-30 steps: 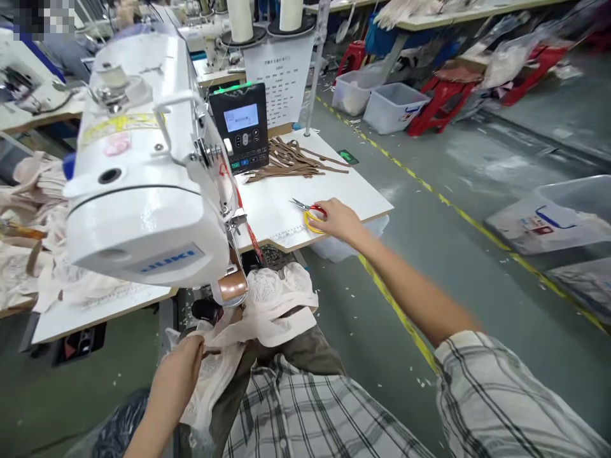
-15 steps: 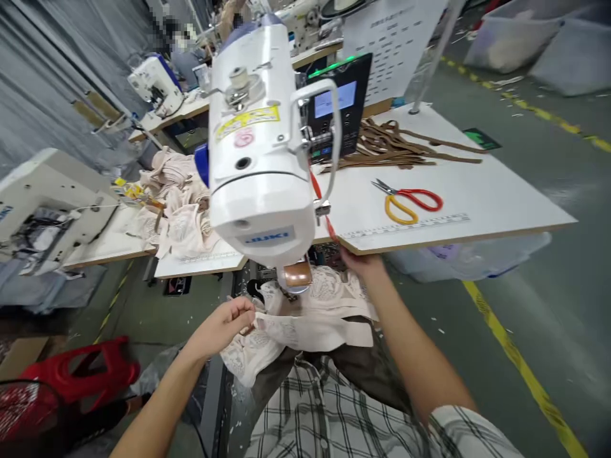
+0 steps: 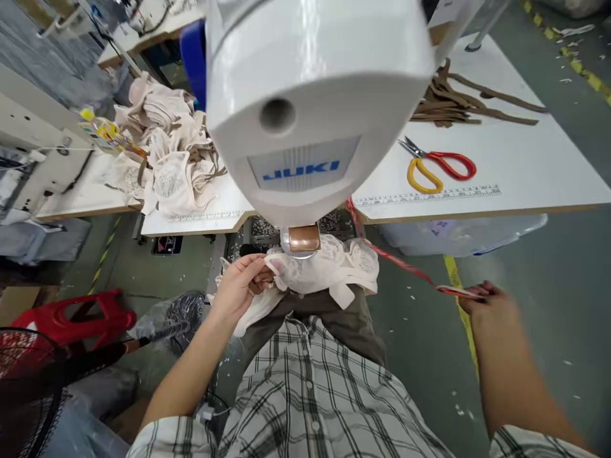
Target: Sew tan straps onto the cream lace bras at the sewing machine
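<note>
A white JUKI sewing machine (image 3: 305,108) fills the top of the view. Under its copper-coloured end lies a pale lace garment (image 3: 329,267) across my lap. My left hand (image 3: 241,286) is closed on the garment's left edge, fingers pinched just below the machine. My right hand (image 3: 482,302) is out to the right over the floor, closed on the end of a red strip (image 3: 396,261) that runs taut back to the machine. Scissors (image 3: 436,166) with one red and one yellow handle lie on the white table (image 3: 525,165).
Brown straps (image 3: 458,98) are heaped at the table's back. A pile of pale garments (image 3: 167,152) lies on the left table. A plastic bin (image 3: 458,232) sits under the table, a red stool (image 3: 71,318) at lower left, a yellow floor line (image 3: 461,312) on the right.
My head has moved close under the machine. My right hand has pulled the red strip from the table edge out to the right. My left hand has shifted up toward the machine.
</note>
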Available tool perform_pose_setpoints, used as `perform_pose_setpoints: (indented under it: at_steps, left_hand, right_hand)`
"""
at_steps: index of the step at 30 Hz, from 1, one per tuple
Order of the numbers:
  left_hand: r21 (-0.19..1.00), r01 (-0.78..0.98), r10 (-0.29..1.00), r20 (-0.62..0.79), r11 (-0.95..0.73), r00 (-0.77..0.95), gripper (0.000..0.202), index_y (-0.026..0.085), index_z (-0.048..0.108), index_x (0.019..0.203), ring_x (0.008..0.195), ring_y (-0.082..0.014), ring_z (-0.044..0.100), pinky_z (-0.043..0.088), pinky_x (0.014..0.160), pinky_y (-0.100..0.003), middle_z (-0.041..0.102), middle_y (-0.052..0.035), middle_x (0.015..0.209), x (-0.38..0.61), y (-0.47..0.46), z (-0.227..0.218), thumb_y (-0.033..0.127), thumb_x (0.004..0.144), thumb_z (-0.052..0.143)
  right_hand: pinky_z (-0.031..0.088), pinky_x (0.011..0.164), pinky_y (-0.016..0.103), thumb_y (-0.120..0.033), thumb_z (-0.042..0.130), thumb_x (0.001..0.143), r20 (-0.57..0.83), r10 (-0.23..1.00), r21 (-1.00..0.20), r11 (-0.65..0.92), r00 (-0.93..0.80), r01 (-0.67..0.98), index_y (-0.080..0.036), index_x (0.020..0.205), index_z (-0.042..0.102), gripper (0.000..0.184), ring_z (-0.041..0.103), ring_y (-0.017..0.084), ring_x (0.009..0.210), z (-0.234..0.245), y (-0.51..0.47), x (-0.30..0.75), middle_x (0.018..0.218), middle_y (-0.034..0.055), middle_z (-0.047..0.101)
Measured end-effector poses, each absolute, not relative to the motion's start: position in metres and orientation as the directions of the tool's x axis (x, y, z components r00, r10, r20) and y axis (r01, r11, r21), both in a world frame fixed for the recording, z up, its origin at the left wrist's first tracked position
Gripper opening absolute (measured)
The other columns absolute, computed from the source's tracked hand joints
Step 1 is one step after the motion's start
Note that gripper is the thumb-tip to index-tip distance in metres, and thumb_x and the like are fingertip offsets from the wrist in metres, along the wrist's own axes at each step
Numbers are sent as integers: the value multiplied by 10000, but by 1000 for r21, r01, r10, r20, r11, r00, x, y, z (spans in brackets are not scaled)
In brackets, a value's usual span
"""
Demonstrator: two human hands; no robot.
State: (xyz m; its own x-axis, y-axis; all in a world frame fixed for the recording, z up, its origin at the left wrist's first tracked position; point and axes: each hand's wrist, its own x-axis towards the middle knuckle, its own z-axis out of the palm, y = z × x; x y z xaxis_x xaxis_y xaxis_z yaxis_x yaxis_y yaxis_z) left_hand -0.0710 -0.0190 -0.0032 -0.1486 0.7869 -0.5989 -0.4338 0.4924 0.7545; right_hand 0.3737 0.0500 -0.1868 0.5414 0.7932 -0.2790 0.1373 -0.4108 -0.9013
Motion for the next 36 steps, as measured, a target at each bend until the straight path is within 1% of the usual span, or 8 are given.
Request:
perform_pose_setpoints:
  at_steps: [3, 8, 12, 18, 22, 26, 29, 36]
  left_hand:
    - [807, -339, 815, -556, 483, -163, 351, 172, 681, 960, 659, -98, 660, 503, 568, -183, 724, -20, 839, -58, -23, -9, 378, 718, 831]
    - [861, -217, 846, -499, 460, -188, 309, 186, 658, 960, 575, -73, 621, 481, 541, -169, 706, 0, 782, -43, -30, -14, 409, 780, 773]
    - [871, -215, 861, -479, 441, -174, 281, 189, 666, 956, 626, -88, 637, 523, 574, -181, 696, 0, 787, -37, -37, -23, 399, 794, 762]
    - [883, -191, 865, -462, 429, -196, 265, 202, 683, 987, 664, -91, 656, 536, 588, -178, 705, -5, 853, -35, -44, -36, 386, 810, 753]
    - [894, -170, 865, -445, 415, -233, 275, 196, 708, 979, 601, -83, 637, 535, 579, -192, 705, -2, 825, -34, -47, -38, 391, 794, 764]
    - [907, -140, 871, -420, 397, -254, 270, 198, 720, 999, 621, -90, 649, 536, 591, -190, 712, -4, 814, -31, -48, -39, 381, 803, 758]
    - [927, -77, 886, -375, 368, -274, 270, 215, 716, 1047, 631, -98, 662, 550, 614, -200, 716, 1, 804, -25, -49, -38, 375, 830, 733]
    - [940, 193, 923, -213, 283, -320, 241, 205, 730, 1038, 714, -153, 693, 577, 703, -270, 725, -25, 831, -15, -50, -33, 380, 886, 665]
  right_hand:
    - [324, 453, 324, -383, 670, 833, -428, 794, -873, -486, 432, 28, -271, 746, 589, 164, 354, 106, 453, -182, 26, 342, 585, -24, 426]
    - [460, 564, 306, -352, 694, 707, -591, 804, -803, -594, -62, -43, -229, 1097, 623, 414, 529, 132, 654, -149, -45, 254, 1038, 85, 638]
    - [510, 688, 298, -243, 616, 735, -577, 746, -799, -600, -333, 41, -242, 1118, 527, 394, 564, 152, 769, -136, -106, 199, 995, 43, 612]
    - [521, 897, 426, -384, 514, 898, -470, 802, -878, -383, -369, 287, -250, 1077, 575, 232, 651, 248, 970, -166, -142, 188, 1013, 81, 676]
    - [531, 906, 472, -358, 408, 963, -368, 803, -856, -96, -469, 508, -274, 1054, 678, 297, 683, 284, 1011, -169, -134, 205, 1075, 85, 729]
    - [546, 866, 457, -367, 365, 990, -357, 840, -806, -57, -408, 589, -280, 1246, 619, 371, 698, 270, 963, -136, -108, 211, 1078, 79, 734]
    - [552, 805, 387, -434, 353, 1012, -364, 872, -826, -141, -326, 546, -240, 1345, 495, 410, 675, 232, 926, -96, -81, 199, 1064, 89, 701]
    - [545, 771, 334, -375, 340, 1032, -187, 854, -968, -76, -486, 240, -240, 1040, 542, 243, 713, 188, 879, -42, -34, 153, 959, 43, 728]
